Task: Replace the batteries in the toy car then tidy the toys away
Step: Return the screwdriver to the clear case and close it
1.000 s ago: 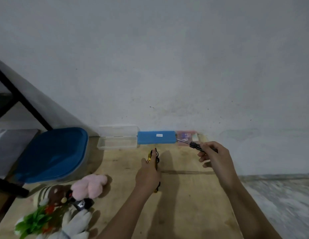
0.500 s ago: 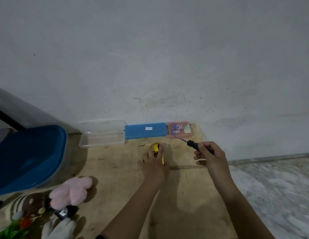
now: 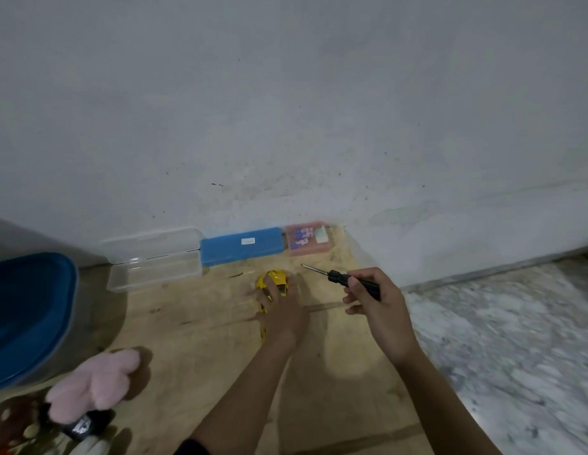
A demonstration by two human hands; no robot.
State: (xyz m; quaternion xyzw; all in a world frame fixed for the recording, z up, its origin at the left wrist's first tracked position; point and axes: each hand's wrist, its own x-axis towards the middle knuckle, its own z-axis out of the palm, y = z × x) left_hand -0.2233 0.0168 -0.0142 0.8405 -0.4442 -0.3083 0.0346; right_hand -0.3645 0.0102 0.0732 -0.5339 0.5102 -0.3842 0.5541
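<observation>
A small yellow toy car rests upright on the wooden board, its nose toward the wall. My left hand lies over its rear half and grips it, hiding most of the body. My right hand hovers to the right of the car and holds a black-handled screwdriver, whose thin metal tip points left toward the car, a short way from it. A pink pack of batteries lies by the wall behind the car.
A blue case and an open clear plastic box sit along the wall. A big blue-lidded bin stands at left. Plush toys, one of them pink, lie at bottom left. Marbled floor borders the board on the right.
The car was tipped on its side showing its underside; my left hand has turned it upright and set it down on the board. The view has swung right. The screwdriver hand has barely moved.
</observation>
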